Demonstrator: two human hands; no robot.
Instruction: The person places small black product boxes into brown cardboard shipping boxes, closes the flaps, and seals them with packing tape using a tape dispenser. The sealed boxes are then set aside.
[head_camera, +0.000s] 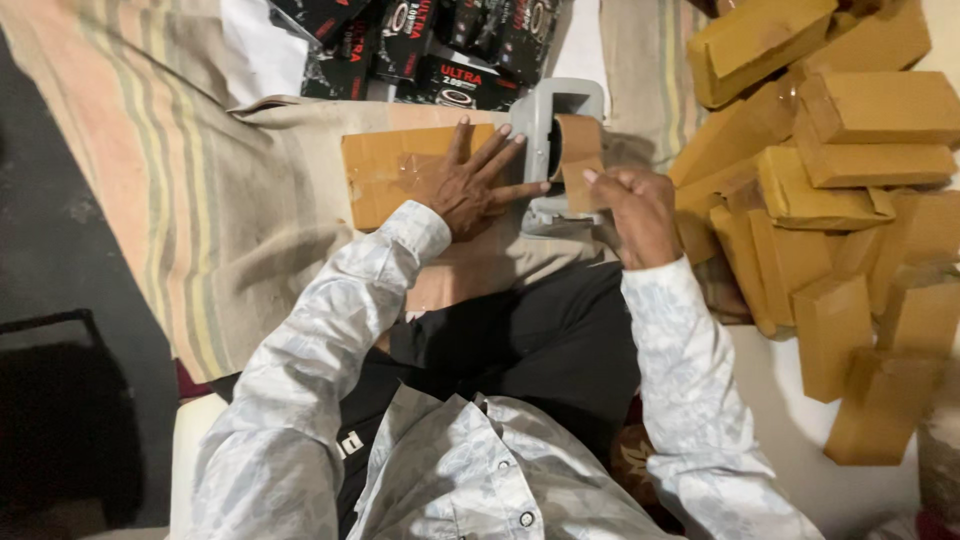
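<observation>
My left hand (468, 185) lies flat, fingers spread, on a flat brown-wrapped package (385, 172) resting on a cloth in front of me. My right hand (638, 208) pinches a strip of brown packing tape (580, 160) pulled from a grey tape dispenser (545, 120) that sits just right of the package. The tape strip hangs between the dispenser and my right fingers. Both arms wear pale patterned sleeves.
A heap of several brown-taped boxes (840, 170) fills the right side. Black printed cartons (440, 45) lie at the top centre. A striped cloth (180, 190) covers the left, with dark floor (50, 260) beyond it.
</observation>
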